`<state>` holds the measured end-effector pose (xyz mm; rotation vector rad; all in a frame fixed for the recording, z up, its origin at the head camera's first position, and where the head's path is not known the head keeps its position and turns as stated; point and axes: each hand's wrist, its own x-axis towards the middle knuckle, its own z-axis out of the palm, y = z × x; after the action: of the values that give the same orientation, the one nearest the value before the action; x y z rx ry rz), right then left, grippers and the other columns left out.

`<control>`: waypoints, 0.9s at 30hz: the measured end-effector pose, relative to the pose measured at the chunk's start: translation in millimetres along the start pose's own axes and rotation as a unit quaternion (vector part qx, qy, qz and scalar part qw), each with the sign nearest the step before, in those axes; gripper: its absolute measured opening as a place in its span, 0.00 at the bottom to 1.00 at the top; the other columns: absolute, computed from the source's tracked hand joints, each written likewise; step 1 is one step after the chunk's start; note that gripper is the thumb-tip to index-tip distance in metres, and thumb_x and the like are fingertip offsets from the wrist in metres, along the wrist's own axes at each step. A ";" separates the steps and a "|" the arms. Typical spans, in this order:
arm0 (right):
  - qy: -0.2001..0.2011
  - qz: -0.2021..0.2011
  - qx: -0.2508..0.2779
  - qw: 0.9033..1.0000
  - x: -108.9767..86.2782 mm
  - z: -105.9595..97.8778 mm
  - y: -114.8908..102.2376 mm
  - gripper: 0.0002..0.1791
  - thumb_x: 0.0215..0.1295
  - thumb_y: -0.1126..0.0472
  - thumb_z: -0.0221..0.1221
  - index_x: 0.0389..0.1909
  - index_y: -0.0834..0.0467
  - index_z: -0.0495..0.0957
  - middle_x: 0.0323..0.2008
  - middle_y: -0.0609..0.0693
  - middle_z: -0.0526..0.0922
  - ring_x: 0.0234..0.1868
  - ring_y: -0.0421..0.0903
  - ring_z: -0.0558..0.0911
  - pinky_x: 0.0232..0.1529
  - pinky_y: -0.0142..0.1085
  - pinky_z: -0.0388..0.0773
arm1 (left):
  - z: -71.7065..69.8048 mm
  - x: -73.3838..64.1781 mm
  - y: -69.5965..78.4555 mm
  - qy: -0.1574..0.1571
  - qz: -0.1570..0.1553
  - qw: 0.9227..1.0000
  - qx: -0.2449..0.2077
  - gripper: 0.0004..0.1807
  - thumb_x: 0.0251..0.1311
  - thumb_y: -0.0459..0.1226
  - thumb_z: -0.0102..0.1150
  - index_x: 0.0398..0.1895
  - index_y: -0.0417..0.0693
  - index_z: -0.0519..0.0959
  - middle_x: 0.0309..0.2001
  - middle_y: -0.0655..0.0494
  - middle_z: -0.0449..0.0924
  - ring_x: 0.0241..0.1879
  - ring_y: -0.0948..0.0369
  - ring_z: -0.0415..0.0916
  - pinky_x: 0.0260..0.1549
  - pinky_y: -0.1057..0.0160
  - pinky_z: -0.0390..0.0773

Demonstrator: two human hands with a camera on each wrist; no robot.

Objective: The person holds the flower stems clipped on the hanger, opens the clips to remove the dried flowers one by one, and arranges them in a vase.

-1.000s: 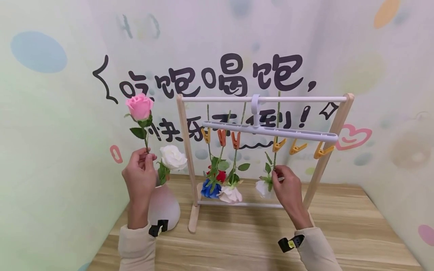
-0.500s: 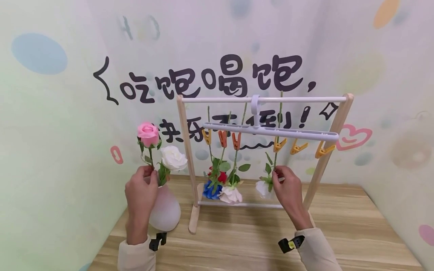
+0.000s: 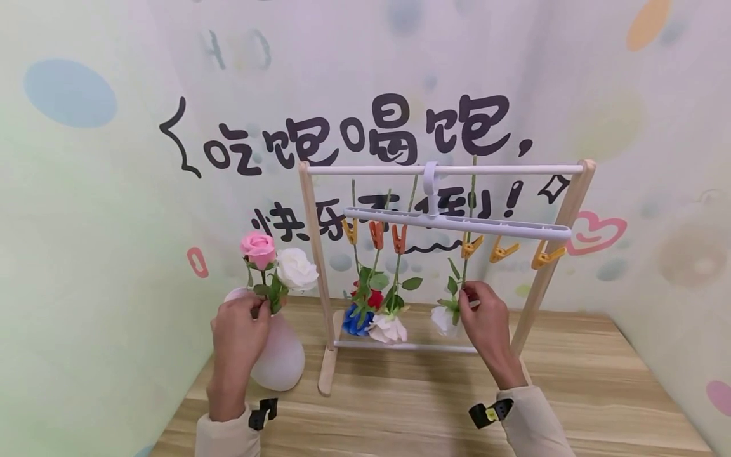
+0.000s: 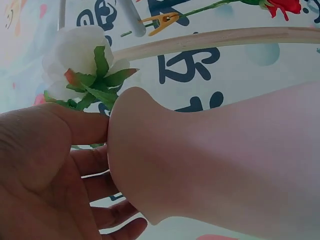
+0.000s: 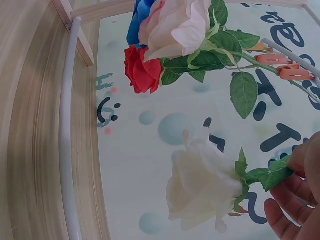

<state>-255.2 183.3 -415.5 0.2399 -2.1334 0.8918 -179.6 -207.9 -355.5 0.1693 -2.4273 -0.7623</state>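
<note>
At the mouth of the pale pink-white vase (image 3: 278, 355), my left hand (image 3: 240, 333) pinches the stem of a pink rose (image 3: 258, 249). The stem's lower end is hidden by the hand and vase. Beside that bloom a white rose (image 3: 297, 269) leans out of the vase; the left wrist view shows this white rose (image 4: 80, 62) past the vase rim and my fingers (image 4: 90, 127). My right hand (image 3: 485, 315) pinches the stem of another white rose (image 3: 445, 320), which hangs head down from a yellow clip (image 3: 471, 245). In the right wrist view this white rose (image 5: 205, 187) shows whole.
A wooden rack (image 3: 311, 254) bears a lilac hanger (image 3: 474, 224) with several clips. Red (image 3: 374, 298), blue (image 3: 356, 322) and pale pink (image 3: 388, 328) flowers hang upside down at its left. Two yellow clips (image 3: 502, 252) at the right hold nothing. The wooden table (image 3: 400, 406) meets walls.
My left hand has brought the pink rose down and slightly right, so its bloom now sits beside the vase's white rose. My right hand keeps its grip and has hardly moved.
</note>
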 end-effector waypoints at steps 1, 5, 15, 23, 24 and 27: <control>0.002 -0.001 0.000 1.000 -0.1 0.3 0.1 0.05 0.61 0.70 0.63 0.38 0.66 0.81 0.31 0.58 0.84 0.29 0.50 0.83 0.29 0.44 0.81 | -1.4 -1.1 0.1 -0.003 -0.001 1.000 0.004 0.13 0.65 0.36 0.57 0.37 0.32 0.85 0.38 0.37 0.84 0.48 0.39 0.76 0.52 0.32 0.65; 0.004 -0.004 0.002 1.000 0.1 1.3 0.1 0.05 0.60 0.70 0.63 0.37 0.66 0.81 0.31 0.58 0.84 0.29 0.49 0.83 0.28 0.43 0.81 | -7.4 -5.7 0.3 -0.015 -0.002 1.000 0.022 0.15 0.66 0.37 0.56 0.40 0.31 0.85 0.42 0.35 0.83 0.51 0.36 0.73 0.53 0.32 0.65; -0.002 0.006 0.005 1.000 0.0 2.2 -0.5 0.04 0.61 0.70 0.62 0.36 0.65 0.80 0.31 0.57 0.84 0.30 0.49 0.83 0.29 0.43 0.82 | -24.5 -11.9 5.1 -0.013 -0.020 0.999 0.037 0.15 0.65 0.39 0.59 0.33 0.33 0.86 0.30 0.39 0.83 0.33 0.44 0.78 0.29 0.47 0.73; -0.003 0.006 0.002 1.000 -0.1 0.8 0.2 0.03 0.60 0.70 0.62 0.35 0.65 0.80 0.30 0.57 0.83 0.29 0.48 0.82 0.29 0.42 0.82 | -32.6 -16.8 34.7 0.146 -0.022 0.989 -0.017 0.16 0.67 0.38 0.60 0.49 0.33 0.82 0.44 0.35 0.75 0.44 0.42 0.74 0.40 0.43 0.76; -0.003 0.006 0.000 1.000 -0.1 0.6 0.3 0.03 0.60 0.70 0.62 0.35 0.65 0.80 0.30 0.57 0.83 0.29 0.48 0.82 0.29 0.42 0.82 | -31.8 -16.9 40.2 0.167 0.000 0.985 -0.036 0.16 0.66 0.37 0.61 0.49 0.33 0.82 0.43 0.36 0.75 0.44 0.43 0.74 0.40 0.44 0.77; -0.003 0.005 -0.001 1.000 0.1 -0.7 0.4 0.03 0.61 0.70 0.62 0.35 0.65 0.80 0.30 0.57 0.83 0.29 0.48 0.82 0.29 0.42 0.82 | -25.3 -16.2 58.6 0.206 0.091 0.970 -0.096 0.14 0.64 0.32 0.61 0.49 0.33 0.81 0.42 0.37 0.76 0.41 0.46 0.77 0.40 0.49 0.79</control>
<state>-254.9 184.1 -415.3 0.2303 -2.1433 0.8957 -148.9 -167.0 -313.9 0.0227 -1.9353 -0.7849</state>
